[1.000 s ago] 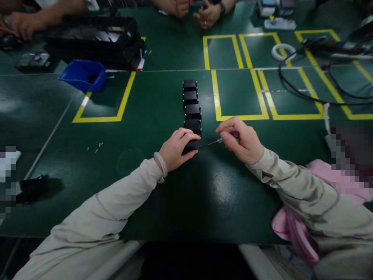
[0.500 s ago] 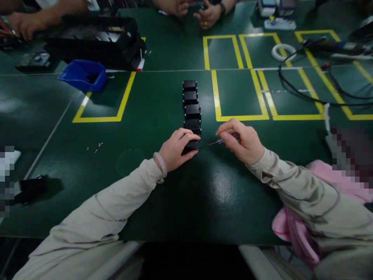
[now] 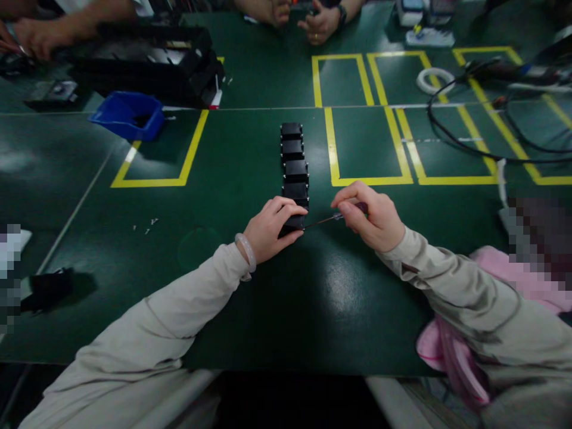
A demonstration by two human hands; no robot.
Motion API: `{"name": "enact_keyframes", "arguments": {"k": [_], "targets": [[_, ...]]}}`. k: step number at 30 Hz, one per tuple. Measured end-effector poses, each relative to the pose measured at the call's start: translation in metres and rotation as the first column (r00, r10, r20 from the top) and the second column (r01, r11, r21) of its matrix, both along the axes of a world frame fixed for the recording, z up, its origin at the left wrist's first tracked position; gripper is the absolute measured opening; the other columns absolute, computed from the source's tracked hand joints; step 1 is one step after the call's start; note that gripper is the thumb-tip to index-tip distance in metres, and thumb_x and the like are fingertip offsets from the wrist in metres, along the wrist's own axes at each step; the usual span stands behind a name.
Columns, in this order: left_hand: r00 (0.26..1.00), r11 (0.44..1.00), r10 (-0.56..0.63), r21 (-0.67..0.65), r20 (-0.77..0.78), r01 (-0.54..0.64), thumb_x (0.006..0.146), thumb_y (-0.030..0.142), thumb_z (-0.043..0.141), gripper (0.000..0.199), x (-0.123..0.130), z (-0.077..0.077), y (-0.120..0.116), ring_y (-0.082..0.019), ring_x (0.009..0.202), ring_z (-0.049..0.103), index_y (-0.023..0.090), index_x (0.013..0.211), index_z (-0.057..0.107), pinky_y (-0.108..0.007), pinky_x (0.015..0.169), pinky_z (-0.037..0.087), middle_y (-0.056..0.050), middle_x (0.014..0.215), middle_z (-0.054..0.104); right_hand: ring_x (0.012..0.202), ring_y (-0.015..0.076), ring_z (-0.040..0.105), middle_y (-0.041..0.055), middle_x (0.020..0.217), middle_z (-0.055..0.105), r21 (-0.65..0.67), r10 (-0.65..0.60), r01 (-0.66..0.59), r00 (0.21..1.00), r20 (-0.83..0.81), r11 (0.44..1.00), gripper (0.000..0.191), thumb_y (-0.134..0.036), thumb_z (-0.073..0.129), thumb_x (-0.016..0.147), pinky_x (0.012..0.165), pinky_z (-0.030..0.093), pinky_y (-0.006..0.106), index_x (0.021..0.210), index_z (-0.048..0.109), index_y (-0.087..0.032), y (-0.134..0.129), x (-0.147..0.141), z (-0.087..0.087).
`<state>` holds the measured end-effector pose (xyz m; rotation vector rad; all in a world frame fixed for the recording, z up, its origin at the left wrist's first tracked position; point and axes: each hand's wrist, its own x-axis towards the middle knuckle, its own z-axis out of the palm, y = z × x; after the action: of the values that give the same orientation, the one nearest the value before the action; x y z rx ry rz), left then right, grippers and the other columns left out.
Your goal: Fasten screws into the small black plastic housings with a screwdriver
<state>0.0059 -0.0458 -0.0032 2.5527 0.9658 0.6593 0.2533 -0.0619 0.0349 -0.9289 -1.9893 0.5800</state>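
Several small black blocks (image 3: 295, 170) with silvery screws along their sides stand in a row on the green table (image 3: 286, 310). My left hand (image 3: 273, 229) grips the nearest black block (image 3: 294, 223) between thumb and fingers, covering part of it. In my right hand (image 3: 372, 217) is a thin screwdriver (image 3: 328, 219), held almost level. Its tip meets the right side of that nearest block, at a screw. The fingers of my right hand hide most of the handle.
A blue bin (image 3: 129, 114) and a long black housing (image 3: 152, 62) lie at the back left. Loose screws (image 3: 152, 223) are left of my left hand. Black cables (image 3: 447, 128), a white tape ring (image 3: 434, 80) and pink cloth (image 3: 513, 274) lie right. Other people's hands (image 3: 319, 25) are across the table.
Both my hands and the screwdriver look the same as before. The other people's hands at the back have shifted slightly.
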Motion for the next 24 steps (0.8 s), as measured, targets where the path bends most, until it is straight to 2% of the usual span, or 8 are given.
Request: {"name": "enact_keyframes", "arguments": {"k": [9,15,24], "targets": [[1.0,1.0,0.008,-0.008,-0.007,-0.008,0.091,0.025,0.063,0.033,0.0003,0.0003,0.0002,-0.025,0.113,0.055,0.02,0.122,0.054,-0.045,0.099,0.049,-0.01,0.12,0.056,0.051,0.0078,0.055,-0.0052,0.064,0.057,0.004,-0.039,0.039,0.999,0.01,0.999,0.009,-0.026,0.048,0.097,0.052,0.041,0.022,0.095,0.055,-0.021,-0.0013,-0.0015,-0.001],[1.0,1.0,0.003,-0.004,-0.007,-0.003,0.091,0.026,0.063,0.034,0.0005,-0.0001,0.0003,-0.026,0.113,0.055,0.02,0.123,0.054,-0.044,0.099,0.049,-0.01,0.12,0.055,0.052,0.0058,0.056,-0.005,0.066,0.058,0.034,-0.003,0.004,1.0,-0.02,0.999,0.016,-0.032,0.049,0.099,0.052,0.041,0.019,0.091,0.055,-0.02,0.0001,-0.0033,-0.0004],[1.0,1.0,0.0,-0.026,-0.006,0.0,0.092,0.026,0.062,0.033,0.0002,0.002,0.0005,-0.026,0.114,0.055,0.019,0.123,0.054,-0.045,0.1,0.048,-0.011,0.121,0.055,0.061,0.0079,0.061,-0.0028,0.074,0.062,0.107,-0.025,0.027,1.0,-0.017,0.994,0.008,-0.02,0.046,0.097,0.06,0.047,0.02,0.101,0.054,-0.02,-0.0015,-0.0061,0.0007]]}}
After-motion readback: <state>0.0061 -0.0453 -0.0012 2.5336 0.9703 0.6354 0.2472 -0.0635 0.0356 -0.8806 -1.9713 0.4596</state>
